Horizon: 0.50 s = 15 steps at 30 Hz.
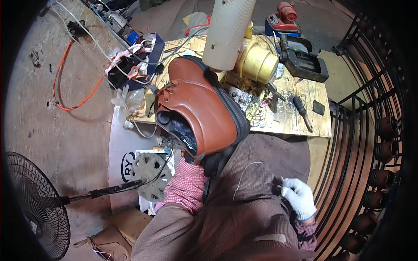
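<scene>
A brown leather lace-up shoe (202,104) with a thick black sole is tilted in front of me, toe upward, its opening facing me at the lower left. My left arm, in a red checked sleeve (185,185), runs up to the heel and appears to hold the shoe. The fingers of that hand are hidden behind it. Over the right side of my lap, my right hand (298,198), in a white glove, has its fingers pinched together around something small and dark. A thin pale thread (248,172) curves across the brown apron (248,200) on my lap.
Beyond the shoe stands a stained wooden table (320,119) with a yellow cylinder (257,61), a dark-handled tool (302,114) and a black metal box (307,65). A fan (41,213) is at lower left. Black metal racks (344,161) with shoes line the right side.
</scene>
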Motion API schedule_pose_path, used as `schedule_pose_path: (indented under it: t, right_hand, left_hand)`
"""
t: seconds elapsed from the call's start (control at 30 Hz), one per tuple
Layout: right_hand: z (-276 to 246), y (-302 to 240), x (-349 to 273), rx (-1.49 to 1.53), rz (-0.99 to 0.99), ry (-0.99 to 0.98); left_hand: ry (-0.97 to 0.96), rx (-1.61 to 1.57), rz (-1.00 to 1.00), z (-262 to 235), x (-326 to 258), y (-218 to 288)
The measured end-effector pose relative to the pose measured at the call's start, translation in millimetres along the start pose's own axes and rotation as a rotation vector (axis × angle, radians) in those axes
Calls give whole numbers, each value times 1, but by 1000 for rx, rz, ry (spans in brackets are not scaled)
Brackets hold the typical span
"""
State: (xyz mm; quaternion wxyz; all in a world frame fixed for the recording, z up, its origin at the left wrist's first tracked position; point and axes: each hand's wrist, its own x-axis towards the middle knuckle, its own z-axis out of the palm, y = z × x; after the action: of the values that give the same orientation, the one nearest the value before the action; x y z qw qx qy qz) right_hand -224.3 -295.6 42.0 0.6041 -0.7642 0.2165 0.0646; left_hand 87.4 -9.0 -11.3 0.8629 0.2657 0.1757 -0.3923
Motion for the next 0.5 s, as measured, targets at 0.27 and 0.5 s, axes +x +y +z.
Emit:
schedule_pose_path:
  t: [0.27, 0.5]
  right_hand:
    - [-7, 5, 2, 34, -30, 54]
    - [36, -133, 90, -594, -1100, 114]
  left_hand:
    - [-53, 24, -11, -9, -10, -3]
    - [-23, 24, -61, -34, -37, -46]
